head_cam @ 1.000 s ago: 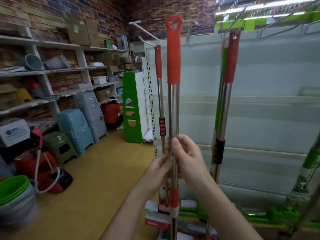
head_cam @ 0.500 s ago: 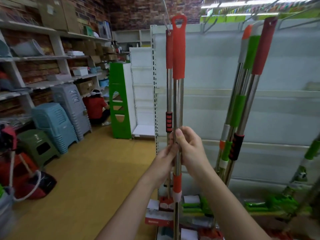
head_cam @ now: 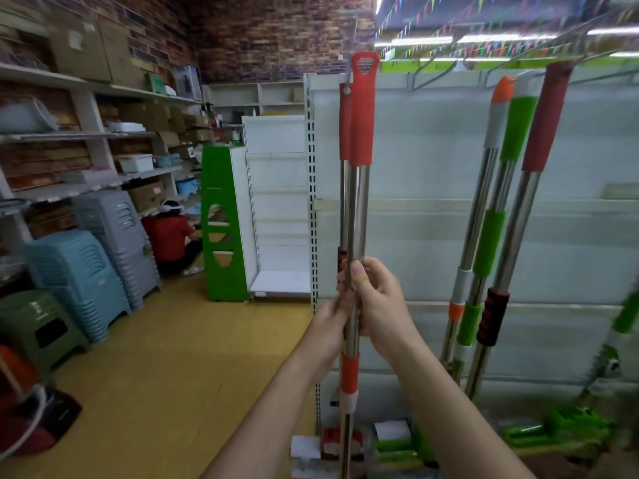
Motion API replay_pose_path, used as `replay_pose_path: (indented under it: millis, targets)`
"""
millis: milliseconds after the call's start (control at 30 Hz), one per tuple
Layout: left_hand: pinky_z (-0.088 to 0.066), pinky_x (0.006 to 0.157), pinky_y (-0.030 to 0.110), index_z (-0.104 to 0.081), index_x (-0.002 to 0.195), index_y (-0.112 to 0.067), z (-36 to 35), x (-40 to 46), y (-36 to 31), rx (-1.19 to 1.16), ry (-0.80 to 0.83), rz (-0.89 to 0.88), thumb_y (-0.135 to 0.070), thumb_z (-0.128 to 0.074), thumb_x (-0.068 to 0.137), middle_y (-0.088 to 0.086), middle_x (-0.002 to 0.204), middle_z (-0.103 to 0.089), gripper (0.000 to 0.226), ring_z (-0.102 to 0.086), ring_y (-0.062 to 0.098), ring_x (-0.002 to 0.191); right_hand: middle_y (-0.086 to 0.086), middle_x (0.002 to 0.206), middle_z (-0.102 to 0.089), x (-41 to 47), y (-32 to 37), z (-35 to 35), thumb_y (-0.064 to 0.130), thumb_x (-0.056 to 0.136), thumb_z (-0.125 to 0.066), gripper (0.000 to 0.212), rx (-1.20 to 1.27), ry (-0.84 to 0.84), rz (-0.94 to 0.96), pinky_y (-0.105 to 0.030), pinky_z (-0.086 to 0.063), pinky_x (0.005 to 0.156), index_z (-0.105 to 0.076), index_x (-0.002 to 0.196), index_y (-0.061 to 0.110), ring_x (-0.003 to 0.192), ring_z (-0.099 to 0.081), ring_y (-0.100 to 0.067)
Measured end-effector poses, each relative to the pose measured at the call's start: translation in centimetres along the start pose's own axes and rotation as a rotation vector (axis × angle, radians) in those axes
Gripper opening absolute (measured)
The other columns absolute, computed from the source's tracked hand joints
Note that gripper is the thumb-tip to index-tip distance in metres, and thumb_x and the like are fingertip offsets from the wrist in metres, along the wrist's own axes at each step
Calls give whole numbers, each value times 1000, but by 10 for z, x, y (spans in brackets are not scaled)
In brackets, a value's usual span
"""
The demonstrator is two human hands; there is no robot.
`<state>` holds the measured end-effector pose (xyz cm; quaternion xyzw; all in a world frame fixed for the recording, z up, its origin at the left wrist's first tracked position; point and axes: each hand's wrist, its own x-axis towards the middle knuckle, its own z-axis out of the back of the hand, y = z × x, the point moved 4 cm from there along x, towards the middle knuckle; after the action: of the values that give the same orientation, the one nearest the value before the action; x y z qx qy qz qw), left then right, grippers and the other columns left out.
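I hold a mop with a steel pole (head_cam: 358, 209) and a red top grip upright in front of me. My left hand (head_cam: 333, 323) grips the pole from the left, and my right hand (head_cam: 378, 302) wraps it from the right, thumb up along the steel. A red collar sits on the pole just below my hands. Right behind it a second red-handled mop (head_cam: 344, 133) hangs from a hook on the white display wall (head_cam: 415, 160). The mop heads near the floor are mostly hidden by my arms.
Several green- and red-handled mops (head_cam: 501, 216) lean on the wall at right. A green shelf end (head_cam: 221, 223), stacked plastic stools (head_cam: 79, 278) and stocked shelves line the left. A person in red (head_cam: 171, 236) crouches at the back. Yellow floor lies at left.
The view has swung to the right and dipped. The held mop now stands right in front of the hanging red mop. Both hands keep their hold on the pole.
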<state>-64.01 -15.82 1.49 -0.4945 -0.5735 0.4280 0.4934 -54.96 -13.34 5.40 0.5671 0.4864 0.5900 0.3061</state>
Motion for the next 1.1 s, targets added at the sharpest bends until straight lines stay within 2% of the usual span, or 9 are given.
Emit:
replay_pose_path:
  millis: [100,200,300,433,500,600,700,800,1100]
  targets:
    - [-58,95,37,-71,108,-29,6,6,-4,-2,17,-7,-47,-45,98,3,112,-78,33,-73,17,109,-1,87,-69,8,0,-8,27,104,-53,23,-1,-11,5,-40,-55,82,-65,107,8,87,-67,-18]
    - [-58,91,35,-69,113,-25,11,13,-10,-3,14,-14,-51,-48,92,6,115,-77,39,-73,20,110,-1,84,-68,16,1,-13,25,105,-52,22,18,-28,10,-37,-54,77,-65,103,7,83,-65,-18]
    - [-55,102,50,-70,113,-26,12,20,-12,-17,22,-7,-53,-49,91,16,122,-74,41,-69,30,116,-4,84,-66,25,2,-16,23,105,-51,25,36,-39,15,-29,-51,66,-63,105,2,83,-62,-22]
    - [-44,107,61,-69,110,-21,11,30,-16,-37,40,12,-46,-45,101,32,126,-66,36,-63,33,106,-3,82,-65,36,3,-15,22,106,-51,28,32,-47,16,-17,-46,52,-62,107,-4,78,-61,-19]
    - [-49,104,57,-69,111,-20,11,35,-16,-37,39,23,-42,-42,104,30,125,-67,36,-66,32,106,1,79,-66,41,0,-15,22,106,-50,28,36,-47,8,-16,-46,51,-62,109,-4,75,-61,-14]
    - [-57,92,40,-68,110,-21,13,43,-12,-33,34,31,-42,-42,103,16,114,-75,35,-72,22,100,4,78,-66,49,-6,-14,24,105,-51,29,46,-45,-15,-20,-50,57,-63,111,-1,72,-63,-9]
    - [-58,85,33,-67,111,-18,12,53,-8,-21,37,29,-39,-41,105,11,109,-75,34,-73,18,95,3,79,-66,56,-12,-11,25,105,-51,29,58,-58,-24,-16,-49,54,-63,112,-1,67,-64,-3]
    - [-60,74,24,-65,120,-12,12,61,-1,-6,26,32,-36,-41,106,8,109,-77,36,-77,10,91,0,80,-65,63,-18,-10,23,106,-50,30,52,-66,-17,-17,-52,60,-63,113,-3,67,-64,-3]
    - [-57,61,15,-62,126,-7,12,89,0,11,-5,57,-35,-41,107,6,106,-75,40,-77,1,78,-5,84,-65,95,-31,-9,21,106,-51,21,82,-77,-22,-18,-54,64,-64,101,6,68,-64,-6]
